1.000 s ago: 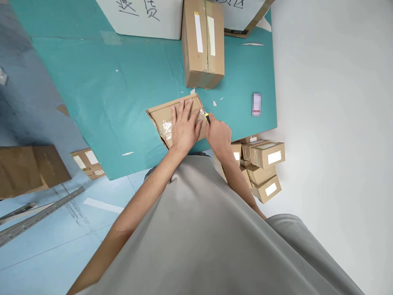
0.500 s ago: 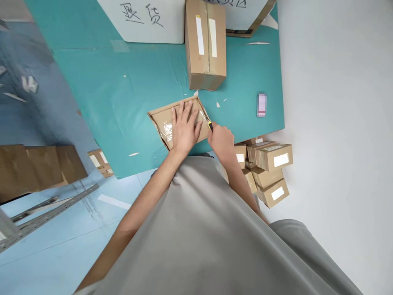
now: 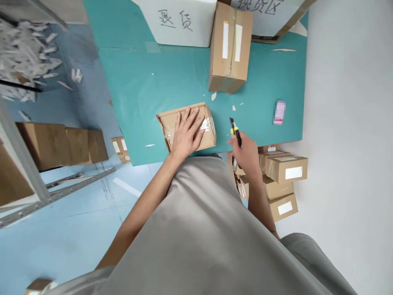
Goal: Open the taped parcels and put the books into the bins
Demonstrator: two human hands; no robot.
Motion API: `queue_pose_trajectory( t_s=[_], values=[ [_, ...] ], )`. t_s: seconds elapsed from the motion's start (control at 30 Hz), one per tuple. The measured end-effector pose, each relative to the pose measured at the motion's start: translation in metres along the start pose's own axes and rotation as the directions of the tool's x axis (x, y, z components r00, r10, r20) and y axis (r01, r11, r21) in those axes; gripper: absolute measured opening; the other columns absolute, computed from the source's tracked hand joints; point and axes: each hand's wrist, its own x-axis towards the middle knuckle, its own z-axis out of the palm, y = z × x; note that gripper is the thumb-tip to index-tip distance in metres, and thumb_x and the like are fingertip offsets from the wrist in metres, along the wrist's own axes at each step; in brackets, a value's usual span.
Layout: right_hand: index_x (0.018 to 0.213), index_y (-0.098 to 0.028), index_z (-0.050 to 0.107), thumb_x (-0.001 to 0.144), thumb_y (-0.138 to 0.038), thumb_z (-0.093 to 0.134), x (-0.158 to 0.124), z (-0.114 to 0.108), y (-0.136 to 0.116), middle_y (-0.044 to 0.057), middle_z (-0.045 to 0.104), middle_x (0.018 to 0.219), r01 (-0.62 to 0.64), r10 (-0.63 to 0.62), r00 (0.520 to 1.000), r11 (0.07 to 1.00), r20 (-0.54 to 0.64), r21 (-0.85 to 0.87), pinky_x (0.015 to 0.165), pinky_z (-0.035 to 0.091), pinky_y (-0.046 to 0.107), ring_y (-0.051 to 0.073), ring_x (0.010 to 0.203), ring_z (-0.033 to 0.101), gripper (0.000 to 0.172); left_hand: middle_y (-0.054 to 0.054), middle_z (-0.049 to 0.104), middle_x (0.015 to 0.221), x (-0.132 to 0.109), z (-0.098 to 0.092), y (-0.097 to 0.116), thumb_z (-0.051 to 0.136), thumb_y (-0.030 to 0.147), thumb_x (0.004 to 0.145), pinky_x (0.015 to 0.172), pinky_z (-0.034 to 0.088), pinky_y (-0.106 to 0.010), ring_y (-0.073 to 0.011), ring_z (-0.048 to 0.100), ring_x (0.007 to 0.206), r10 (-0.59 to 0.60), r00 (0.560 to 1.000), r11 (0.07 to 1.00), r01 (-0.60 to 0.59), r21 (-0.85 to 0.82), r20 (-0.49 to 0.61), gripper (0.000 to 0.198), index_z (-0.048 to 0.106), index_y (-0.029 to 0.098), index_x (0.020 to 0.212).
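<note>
A flat cardboard box with clear tape at its ends lies near the front edge of the teal table. My left hand rests flat on its top with the fingers spread. To the right of the box, apart from it, my right hand is closed around a black and yellow utility knife. The knife points away from me, above the tabletop.
A taller taped carton stands behind, between a white box and another marked box. A blurred pinkish item lies at right. Stacked cartons sit below the table's right front edge. Paper scraps dot the teal table.
My right hand has drawn the utility knife away from the box's right end, out to the right. My left hand stays on the box. The whole view has shifted.
</note>
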Motion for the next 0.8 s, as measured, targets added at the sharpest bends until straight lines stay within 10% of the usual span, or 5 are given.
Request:
queue_pose_trajectory(
  t_s=[0.17,0.37,0.57,0.8],
  values=[
    [0.132,-0.020,0.068,0.117,-0.060,0.042,0.083,0.080,0.039,0.018,0.081,0.138,-0.081,0.138,0.990,0.777,-0.042,0.625,0.085,0.067,0.035,0.025,0.106,0.083,0.050,-0.009,0.042,0.186,-0.053,-0.044,-0.034,0.041,0.071,0.115,0.146,0.015,-0.067,-0.0367,0.023,0.179,-0.083,0.990,0.996,0.085,0.011,-0.116,0.072,0.051,0.032,0.175],
    [0.117,-0.019,0.075,0.106,-0.066,0.058,0.133,0.148,0.006,0.014,0.084,0.120,-0.072,0.086,0.996,0.636,0.022,0.769,0.100,0.063,0.038,0.024,0.113,0.079,0.052,-0.010,0.042,0.186,-0.110,-0.078,-0.054,0.039,0.066,0.118,0.144,0.029,-0.062,-0.0349,0.037,0.174,-0.173,0.943,0.984,0.178,-0.007,-0.283,0.067,0.050,0.032,0.175],
    [0.109,-0.019,0.075,0.103,-0.075,0.051,0.100,0.125,-0.001,0.011,0.082,0.109,0.069,0.018,0.991,0.777,-0.132,0.626,0.103,0.058,0.041,0.028,0.109,0.073,0.061,-0.011,0.050,0.181,-0.128,-0.069,-0.056,0.039,0.065,0.120,0.143,0.032,-0.058,-0.0325,0.045,0.170,-0.280,0.892,0.957,0.229,-0.178,-0.356,0.064,0.055,0.032,0.172],
    [0.108,-0.019,0.068,0.115,-0.064,0.028,0.063,0.079,0.024,0.014,0.077,0.099,-0.042,0.108,0.954,0.972,-0.279,0.233,0.090,0.057,0.040,0.029,0.093,0.069,0.061,-0.019,0.060,0.171,-0.102,-0.016,-0.085,0.048,0.081,0.110,0.134,0.048,-0.057,-0.0349,0.061,0.158,-0.371,0.920,0.844,0.277,-0.459,-0.127,0.082,0.063,0.022,0.165]
  ],
)
